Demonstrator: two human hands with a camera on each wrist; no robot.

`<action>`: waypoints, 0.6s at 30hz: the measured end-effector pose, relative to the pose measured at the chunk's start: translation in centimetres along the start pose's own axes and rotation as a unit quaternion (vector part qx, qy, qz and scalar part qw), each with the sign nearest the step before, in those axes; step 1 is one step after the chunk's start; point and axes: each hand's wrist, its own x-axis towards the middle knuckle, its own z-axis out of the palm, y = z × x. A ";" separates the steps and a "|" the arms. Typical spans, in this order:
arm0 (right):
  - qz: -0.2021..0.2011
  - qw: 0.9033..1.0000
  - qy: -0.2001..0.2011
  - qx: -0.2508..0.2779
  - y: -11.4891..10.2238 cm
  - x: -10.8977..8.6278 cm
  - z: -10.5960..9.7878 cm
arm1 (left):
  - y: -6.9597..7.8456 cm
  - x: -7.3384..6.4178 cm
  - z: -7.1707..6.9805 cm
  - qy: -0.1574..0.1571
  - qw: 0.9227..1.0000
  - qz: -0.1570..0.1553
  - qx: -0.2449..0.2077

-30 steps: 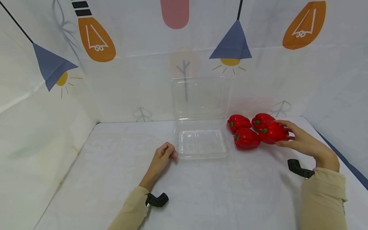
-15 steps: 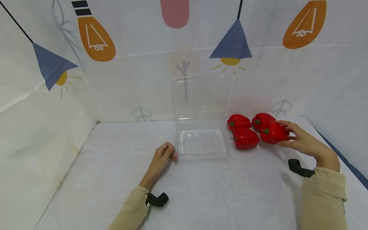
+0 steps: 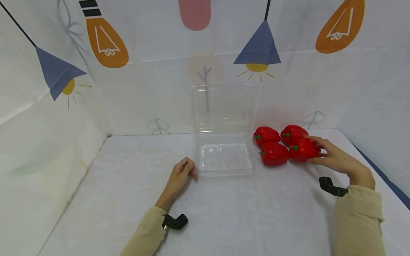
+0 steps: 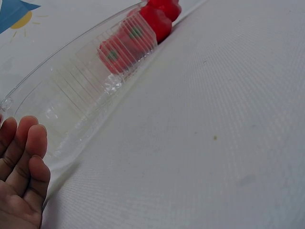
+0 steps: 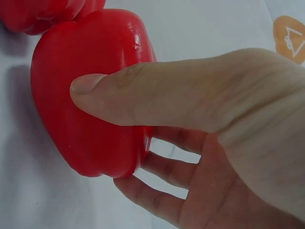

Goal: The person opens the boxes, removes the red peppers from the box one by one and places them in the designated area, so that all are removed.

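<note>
My right hand (image 3: 339, 161) grips a red bell pepper (image 3: 302, 150) from its right side. In the right wrist view the thumb (image 5: 109, 98) lies across the pepper and the other fingers curl round its far side. Close by are three more red bell peppers, one front left (image 3: 274, 154), one back left (image 3: 266, 136) and one behind (image 3: 293, 133). My left hand (image 3: 182, 174) pinches the front left corner of a clear plastic clamshell container (image 3: 227, 173), whose lid (image 3: 224, 106) stands up at the back. Through the container wall, peppers show red in the left wrist view.
White cloth covers the table (image 3: 224, 217). A printed curtain (image 3: 153, 89) rises right behind the container and peppers, and another hanging sheet (image 3: 48, 153) borders the left side. The peppers stand just right of the container.
The gripped pepper has shifted slightly and come down a little beside the others. The front left pepper has turned slightly. My left hand and the container have stayed put.
</note>
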 end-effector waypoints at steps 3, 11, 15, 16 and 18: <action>0.002 1.000 0.000 -0.002 0.1 0.1 0.2 | 0.1 0.0 0.0 0.000 1.000 -0.001 -0.002; 0.022 1.000 -0.003 0.004 0.4 0.6 0.6 | 0.1 0.0 0.0 -0.004 1.000 0.004 0.000; 0.025 1.000 -0.003 0.006 0.6 0.8 0.6 | 0.1 0.1 0.0 -0.006 1.000 -0.002 0.001; 0.022 1.000 -0.002 0.006 0.7 0.8 0.6 | 0.1 0.1 0.0 -0.006 1.000 -0.005 0.000; 0.015 1.000 0.000 0.006 0.8 0.8 0.7 | 0.3 0.0 0.0 -0.006 1.000 -0.012 -0.003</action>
